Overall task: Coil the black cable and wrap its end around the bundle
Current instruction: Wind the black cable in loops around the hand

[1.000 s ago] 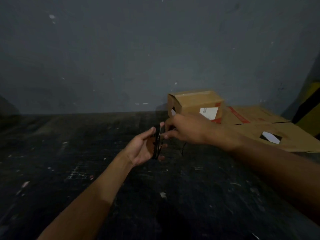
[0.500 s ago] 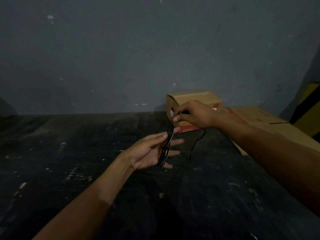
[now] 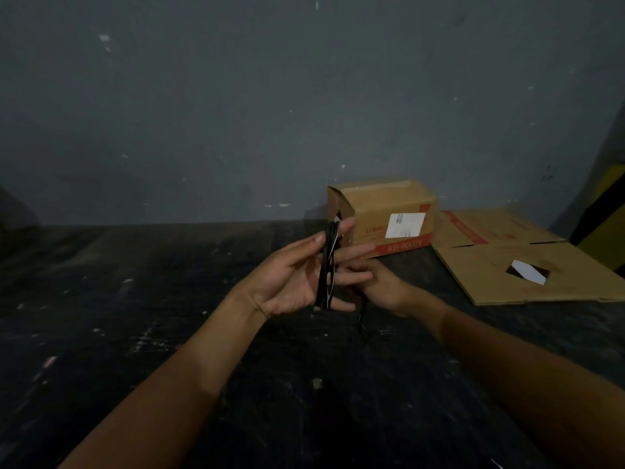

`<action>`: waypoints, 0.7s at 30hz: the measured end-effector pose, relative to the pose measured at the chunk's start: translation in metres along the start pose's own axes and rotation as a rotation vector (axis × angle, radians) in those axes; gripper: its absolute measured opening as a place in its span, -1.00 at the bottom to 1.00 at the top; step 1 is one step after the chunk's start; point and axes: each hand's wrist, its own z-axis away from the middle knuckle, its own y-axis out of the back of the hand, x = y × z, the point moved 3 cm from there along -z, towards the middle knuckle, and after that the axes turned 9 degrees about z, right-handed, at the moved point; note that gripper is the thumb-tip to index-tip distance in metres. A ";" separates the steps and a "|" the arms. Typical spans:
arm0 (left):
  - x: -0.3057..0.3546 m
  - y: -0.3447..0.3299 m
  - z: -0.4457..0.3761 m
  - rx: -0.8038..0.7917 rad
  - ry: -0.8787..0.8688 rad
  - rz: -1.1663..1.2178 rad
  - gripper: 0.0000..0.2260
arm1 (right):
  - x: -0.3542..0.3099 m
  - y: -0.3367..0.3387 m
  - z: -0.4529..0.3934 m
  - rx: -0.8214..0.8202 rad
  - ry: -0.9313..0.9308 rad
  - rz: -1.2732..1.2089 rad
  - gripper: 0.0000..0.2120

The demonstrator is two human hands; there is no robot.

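Observation:
A black cable (image 3: pixel 326 265) is looped several times around the spread fingers of my left hand (image 3: pixel 291 279), forming an upright narrow bundle. That hand is held palm up above the dark surface. My right hand (image 3: pixel 378 286) sits just behind and below the left fingers, partly hidden by them, pinching the loose end of the cable. A short free tail (image 3: pixel 362 316) hangs down from the right hand toward the surface.
A cardboard box (image 3: pixel 389 214) with a white label stands against the grey wall (image 3: pixel 236 113) behind the hands. A flattened cardboard sheet (image 3: pixel 514 265) lies to its right. A yellow and black object (image 3: pixel 605 214) stands at the far right. The surface (image 3: pixel 135 316) is dark and scuffed.
My right hand dropped from above the bundle, near the box, to below and behind my left fingers, carrying the cable end down. The left hand rose slightly with the bundle.

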 end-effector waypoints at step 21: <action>0.006 0.038 -0.006 0.290 -0.104 -0.011 -0.56 | -0.020 -0.060 0.039 -0.112 -0.088 0.003 -0.70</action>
